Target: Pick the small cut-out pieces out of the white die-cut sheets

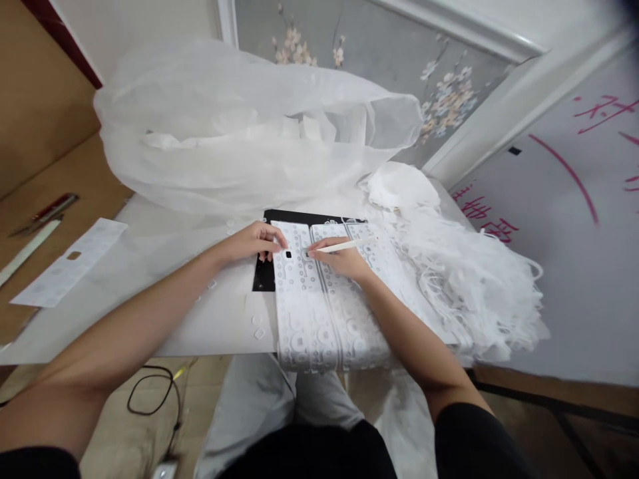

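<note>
A long white sheet (299, 296) with rows of cut or printed round and square shapes lies over a black board (264, 274) and hangs over the table's front edge. My left hand (262, 241) is at the sheet's left edge, fingers bent and closed on it, beside a small black square (288, 255). In my right hand (342, 261) is a slim white pen-like tool (344, 245), its lower end between my fingertips against the sheet; the exact tip is hard to see. Thin lengthwise strips run along the sheet's right half.
A large translucent bag (224, 120) of white material fills the back. Tangled white strips (469, 279) are heaped at the right. To the left lie a spare patterned strip (70, 263), a red-handled cutter (50, 209) and a white stick (30, 249). Small offcuts (258, 326) are scattered on the table.
</note>
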`<state>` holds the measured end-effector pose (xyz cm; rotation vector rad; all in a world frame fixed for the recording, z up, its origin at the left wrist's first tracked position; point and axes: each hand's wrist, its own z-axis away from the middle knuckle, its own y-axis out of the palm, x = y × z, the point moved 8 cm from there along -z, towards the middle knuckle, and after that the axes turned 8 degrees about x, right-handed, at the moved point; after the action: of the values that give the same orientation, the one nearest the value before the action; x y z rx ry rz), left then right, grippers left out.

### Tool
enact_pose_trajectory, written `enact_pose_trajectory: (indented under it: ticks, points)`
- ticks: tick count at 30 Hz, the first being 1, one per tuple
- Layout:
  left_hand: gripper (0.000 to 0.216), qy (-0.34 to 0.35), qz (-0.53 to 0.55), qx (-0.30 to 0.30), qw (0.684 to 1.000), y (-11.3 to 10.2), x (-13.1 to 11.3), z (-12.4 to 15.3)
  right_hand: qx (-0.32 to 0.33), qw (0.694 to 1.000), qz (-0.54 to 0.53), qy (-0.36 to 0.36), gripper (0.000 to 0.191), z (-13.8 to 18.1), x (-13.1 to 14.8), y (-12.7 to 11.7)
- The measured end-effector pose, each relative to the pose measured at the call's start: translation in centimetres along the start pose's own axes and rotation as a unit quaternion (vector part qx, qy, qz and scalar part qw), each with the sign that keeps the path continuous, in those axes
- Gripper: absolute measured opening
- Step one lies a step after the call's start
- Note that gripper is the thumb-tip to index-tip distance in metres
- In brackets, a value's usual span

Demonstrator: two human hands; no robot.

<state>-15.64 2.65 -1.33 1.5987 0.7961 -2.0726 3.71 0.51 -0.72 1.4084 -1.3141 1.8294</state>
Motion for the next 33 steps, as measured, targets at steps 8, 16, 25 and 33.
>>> enact_pose_trajectory:
  ticks: [8,16,25,33]
  points:
    - [0.020,0.001,0.001,0.002,1.000,0.0,-0.1,-0.1,0.001,1.000,-0.007,-0.009,0.018,0.0,0.1,0.0]
    - [0.018,0.009,0.015,0.004,1.000,-0.1,0.0,-0.1,-0.006,0.993,0.106,-0.043,0.012,0.2,1.0,0.5]
    - [0.018,0.048,0.099,-0.007,0.994,-0.4,0.0,0.0,0.020,0.916,0.377,-0.136,0.020,1.4,3.2,2.8]
    - [0.019,0.067,0.155,-0.023,0.985,-0.3,0.3,-0.3,-0.009,0.868,0.478,-0.138,0.028,1.5,3.6,4.4]
